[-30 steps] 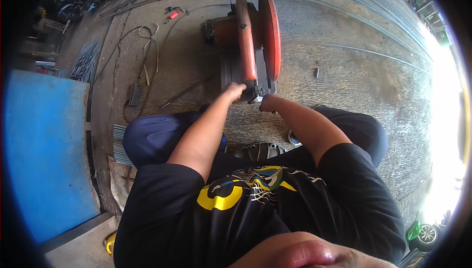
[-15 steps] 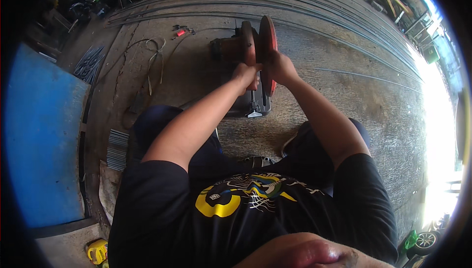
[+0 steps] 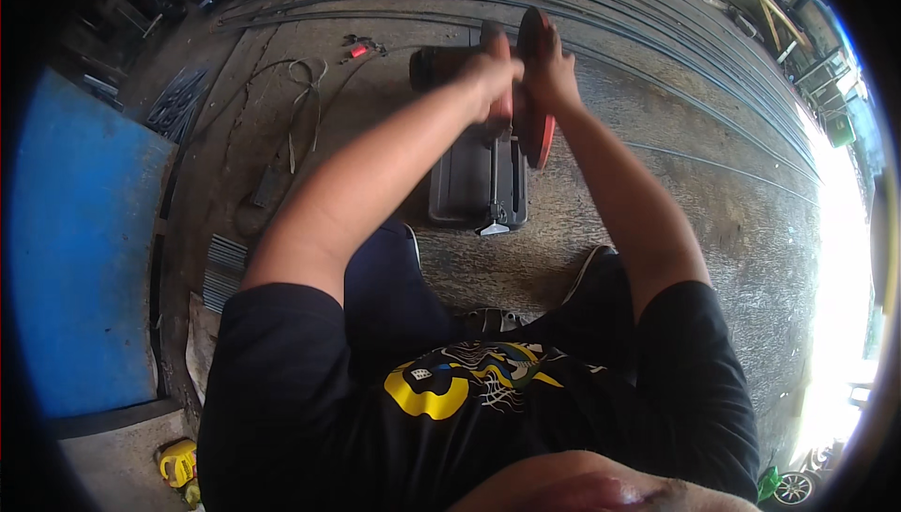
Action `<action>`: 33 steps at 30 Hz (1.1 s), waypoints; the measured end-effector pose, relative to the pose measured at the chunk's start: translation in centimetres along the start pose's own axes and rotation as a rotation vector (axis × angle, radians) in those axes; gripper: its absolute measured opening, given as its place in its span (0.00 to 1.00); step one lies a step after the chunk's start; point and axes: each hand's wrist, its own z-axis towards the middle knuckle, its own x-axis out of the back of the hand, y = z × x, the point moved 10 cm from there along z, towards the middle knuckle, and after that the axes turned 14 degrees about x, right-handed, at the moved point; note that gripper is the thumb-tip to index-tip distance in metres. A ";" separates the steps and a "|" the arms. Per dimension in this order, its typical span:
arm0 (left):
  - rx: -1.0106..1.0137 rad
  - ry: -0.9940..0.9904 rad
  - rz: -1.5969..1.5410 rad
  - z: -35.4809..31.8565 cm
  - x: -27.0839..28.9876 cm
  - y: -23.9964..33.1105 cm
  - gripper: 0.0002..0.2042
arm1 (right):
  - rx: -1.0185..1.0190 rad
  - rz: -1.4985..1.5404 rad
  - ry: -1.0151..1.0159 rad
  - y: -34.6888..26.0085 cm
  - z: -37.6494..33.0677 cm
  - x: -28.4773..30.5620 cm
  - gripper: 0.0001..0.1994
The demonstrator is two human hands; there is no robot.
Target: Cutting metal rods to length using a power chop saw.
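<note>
A chop saw stands on the floor in front of me, with a dark base (image 3: 461,183) and a raised red head. My left hand (image 3: 490,82), smeared by motion, is closed at the saw's red blade guard (image 3: 500,110); the exact grip is hard to see. To its right, the large red cutting disc (image 3: 538,143) stands upright, edge toward me. My right hand (image 3: 556,76) holds the disc's right side, fingers lying up along its face. The dark motor housing (image 3: 435,69) sits left of the guard. A vise screw with a light metal handle (image 3: 494,229) runs along the base.
Long metal rods (image 3: 638,35) stretch across the floor behind the saw. Left of it lie a looped cord (image 3: 305,90), a small red object (image 3: 358,51) and bundled short rods (image 3: 223,263). A blue panel (image 3: 89,249) stands at the far left, a yellow container (image 3: 176,463) below it.
The saw's head and disc have risen away from the base, both hands moving up with them. More of the base shows. The right hand's fingers now reach higher on the disc.
</note>
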 end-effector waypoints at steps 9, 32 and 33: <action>0.116 -0.208 0.039 6.3 -0.8 9.5 0.10 | 0.006 -0.095 -0.351 11.4 7.4 -11.9 0.24; -0.004 -0.034 0.062 1.5 -0.3 2.3 0.09 | -0.756 0.330 -0.174 6.8 -1.6 -3.0 0.24; -0.010 -0.029 0.040 0.8 -0.3 1.6 0.08 | -0.771 0.347 -0.176 6.1 -2.3 -2.5 0.25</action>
